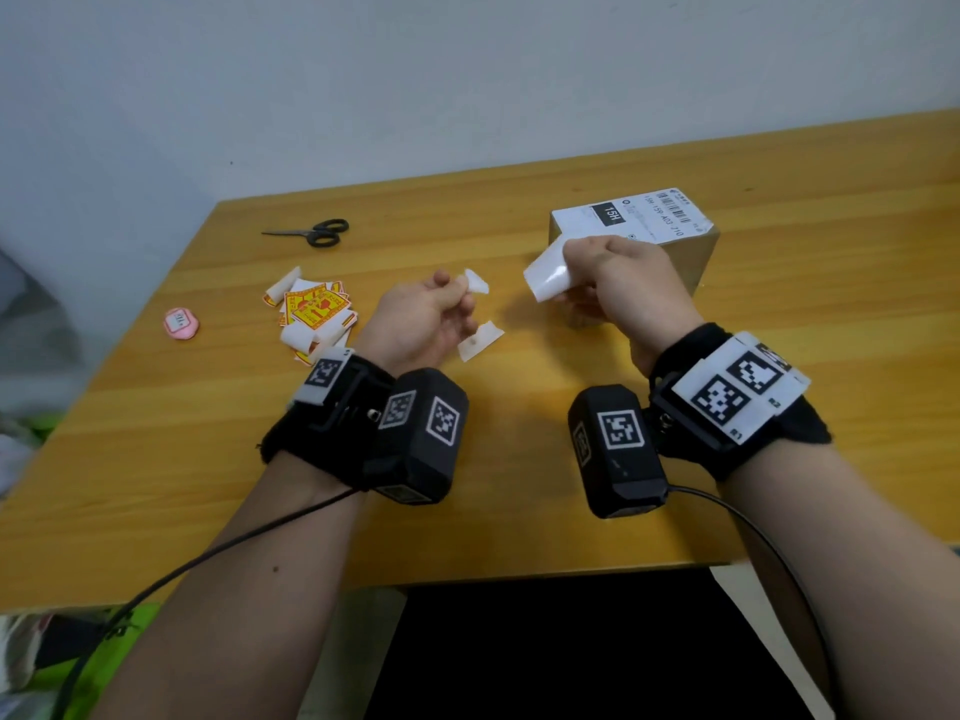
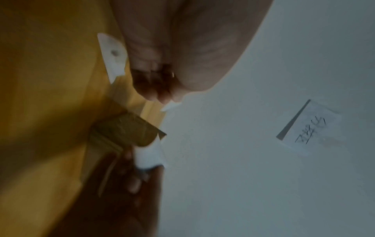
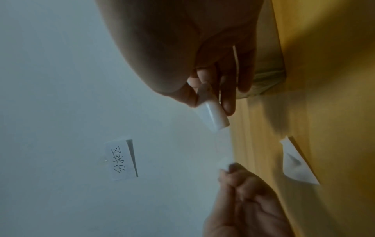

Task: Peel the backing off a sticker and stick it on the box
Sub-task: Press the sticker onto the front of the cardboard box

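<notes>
Pinching a small white backing scrap in my left hand grip and a curled white sticker in my right hand grip, just before the box on the worktop, I judge peeling done, sticking pending.

Yellow-and-red printed stickers are lying on the ochre wood-grain table. Black scissors and a pink disc are showing alongside. The brown box is bearing a white barcoded label.
</notes>
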